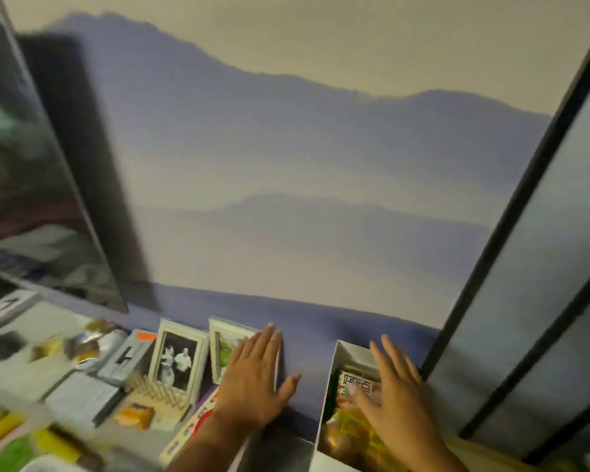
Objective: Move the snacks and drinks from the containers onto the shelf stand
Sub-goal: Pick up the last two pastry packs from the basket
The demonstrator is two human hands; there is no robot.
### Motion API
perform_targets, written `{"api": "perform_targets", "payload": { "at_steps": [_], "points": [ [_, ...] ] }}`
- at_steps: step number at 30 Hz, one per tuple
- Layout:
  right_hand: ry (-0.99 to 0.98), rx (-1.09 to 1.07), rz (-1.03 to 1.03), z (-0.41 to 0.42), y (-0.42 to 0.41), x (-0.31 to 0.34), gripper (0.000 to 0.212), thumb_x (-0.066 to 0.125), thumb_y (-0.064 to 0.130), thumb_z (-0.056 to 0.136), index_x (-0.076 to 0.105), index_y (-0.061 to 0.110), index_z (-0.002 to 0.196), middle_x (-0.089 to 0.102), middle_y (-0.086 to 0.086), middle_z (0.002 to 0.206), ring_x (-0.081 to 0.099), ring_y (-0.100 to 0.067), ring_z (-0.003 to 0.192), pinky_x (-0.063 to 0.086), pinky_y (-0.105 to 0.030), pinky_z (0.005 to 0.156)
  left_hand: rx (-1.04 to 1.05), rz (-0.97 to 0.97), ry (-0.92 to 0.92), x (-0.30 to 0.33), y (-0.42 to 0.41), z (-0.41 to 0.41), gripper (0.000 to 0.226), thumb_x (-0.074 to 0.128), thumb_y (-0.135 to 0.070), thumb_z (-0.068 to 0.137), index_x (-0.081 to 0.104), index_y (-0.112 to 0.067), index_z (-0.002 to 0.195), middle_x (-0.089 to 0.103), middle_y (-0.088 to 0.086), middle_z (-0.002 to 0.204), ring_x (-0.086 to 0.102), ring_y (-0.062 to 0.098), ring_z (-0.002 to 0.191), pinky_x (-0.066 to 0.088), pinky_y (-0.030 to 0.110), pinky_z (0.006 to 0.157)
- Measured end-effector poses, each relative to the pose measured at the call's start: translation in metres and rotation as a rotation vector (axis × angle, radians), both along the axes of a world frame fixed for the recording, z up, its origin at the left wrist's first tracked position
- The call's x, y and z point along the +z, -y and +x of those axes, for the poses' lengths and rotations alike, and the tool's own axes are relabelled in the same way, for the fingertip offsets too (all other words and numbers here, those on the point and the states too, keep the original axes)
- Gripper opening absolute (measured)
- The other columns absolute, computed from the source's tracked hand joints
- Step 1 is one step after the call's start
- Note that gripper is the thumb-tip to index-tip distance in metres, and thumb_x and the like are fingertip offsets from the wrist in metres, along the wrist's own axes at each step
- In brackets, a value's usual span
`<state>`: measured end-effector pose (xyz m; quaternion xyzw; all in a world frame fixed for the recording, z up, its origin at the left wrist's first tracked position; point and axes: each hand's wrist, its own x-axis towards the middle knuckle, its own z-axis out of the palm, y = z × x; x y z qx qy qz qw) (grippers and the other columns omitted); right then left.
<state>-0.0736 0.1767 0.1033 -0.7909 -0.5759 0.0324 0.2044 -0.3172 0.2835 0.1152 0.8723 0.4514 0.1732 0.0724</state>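
Both hands' fingers spread wide — right hand (394, 400) over the white box (324, 403), its snack packets (349, 424) standing upright.

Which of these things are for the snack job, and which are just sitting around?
For the job:
white container
snack packets inside it
shelf stand on the right
left hand, right hand, both with straight fingers

Just lying about:
black-and-white framed photo
second framed picture
dark screen

A home: framed photos (178, 362), mountain wallpaper (286, 165), cluttered counter (31, 376).
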Motion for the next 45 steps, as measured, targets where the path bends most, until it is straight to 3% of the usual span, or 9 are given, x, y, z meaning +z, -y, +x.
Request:
{"api": "perform_targets", "payload": {
  "at_steps": [7,11,16,22,26,31,34,39,45],
  "points": [
    [-0.008,0.203,0.001,-0.116,0.016,0.007,0.092,0.036,0.081,0.082,0.020,0.031,0.158,0.008,0.007,0.168,0.011,-0.023,0.154,0.028,-0.044,0.120,0.271,0.009,-0.035,0.026,0.070,-0.143,0.084,0.022,-0.077,0.089,0.014,-0.028,0.156,0.014,-0.005,0.164,0.014,0.015,0.150,0.007,0.036,0.123],
    [-0.038,0.351,-0.046,-0.213,0.018,0.012,0.092,0.035,0.083,0.083,0.007,0.038,0.158,-0.004,0.012,0.168,0.006,-0.023,0.155,0.025,-0.046,0.121,0.440,-0.010,-0.019,0.031,0.108,-0.246,0.084,0.029,-0.078,0.087,0.021,-0.029,0.155,0.020,-0.005,0.163,0.023,0.019,0.148,0.017,0.037,0.118],
    [-0.068,0.493,-0.084,-0.360,0.027,0.007,0.085,0.049,0.071,0.089,0.012,0.036,0.158,-0.001,0.011,0.168,0.005,-0.021,0.155,0.025,-0.046,0.122,0.601,-0.051,0.002,0.020,0.148,-0.407,0.093,0.012,-0.085,0.082,0.022,-0.029,0.155,0.023,-0.005,0.162,0.026,0.020,0.147,0.028,0.044,0.118],
    [-0.117,0.555,-0.114,-0.540,0.036,-0.026,0.085,0.043,0.073,0.090,0.012,0.034,0.158,-0.001,0.012,0.168,0.007,-0.017,0.154,0.023,-0.039,0.122,0.651,-0.092,-0.043,0.005,0.174,-0.602,0.090,0.021,-0.082,0.082,0.023,-0.028,0.154,0.023,-0.006,0.162,0.025,0.020,0.146,0.028,0.042,0.118],
    [-0.127,0.492,-0.195,-0.604,0.035,-0.049,0.087,0.048,0.071,0.089,0.015,0.030,0.158,0.004,0.009,0.168,0.013,-0.018,0.152,0.028,-0.039,0.119,0.580,-0.142,-0.072,-0.020,0.167,-0.680,0.085,0.024,-0.081,0.086,0.023,-0.030,0.154,0.022,-0.008,0.162,0.024,0.020,0.148,0.033,0.043,0.116],
    [-0.101,0.336,-0.301,-0.620,0.029,-0.072,0.092,0.049,0.073,0.088,0.013,0.028,0.159,0.004,0.008,0.168,0.008,-0.019,0.154,0.023,-0.038,0.121,0.332,-0.233,-0.148,-0.059,0.102,-0.700,0.088,0.030,-0.076,0.084,0.024,-0.025,0.155,0.023,-0.002,0.162,0.028,0.025,0.146,0.035,0.045,0.115],
    [-0.081,0.254,-0.364,-0.621,0.012,-0.089,0.094,0.052,0.071,0.088,0.014,0.024,0.160,0.004,0.007,0.168,0.007,-0.018,0.154,0.022,-0.036,0.122,0.115,-0.258,-0.259,-0.091,0.058,-0.696,0.094,0.058,-0.063,0.080,0.020,-0.023,0.156,0.013,-0.002,0.161,0.034,0.029,0.144,0.033,0.044,0.114],
    [-0.127,0.196,-0.493,-0.649,-0.030,-0.128,0.100,0.054,0.073,0.084,0.011,0.025,0.160,0.002,0.004,0.169,0.010,-0.023,0.154,0.025,-0.040,0.122,-0.032,-0.280,-0.348,-0.115,0.008,-0.696,0.115,0.085,-0.065,0.040,0.053,-0.016,0.140,0.054,0.004,0.144,0.061,0.021,0.121,0.044,0.033,0.098],
    [-0.224,0.196,-0.632,-0.703,-0.071,-0.206,0.101,0.055,0.077,0.079,0.008,0.034,0.158,-0.005,0.011,0.168,0.007,-0.020,0.154,0.022,-0.039,0.121,-0.198,-0.282,-0.436,-0.202,-0.057,-0.700,0.087,0.086,-0.043,0.053,0.061,-0.013,0.130,0.062,0.007,0.134,0.062,0.025,0.117,0.048,0.041,0.102]
  ]
}}
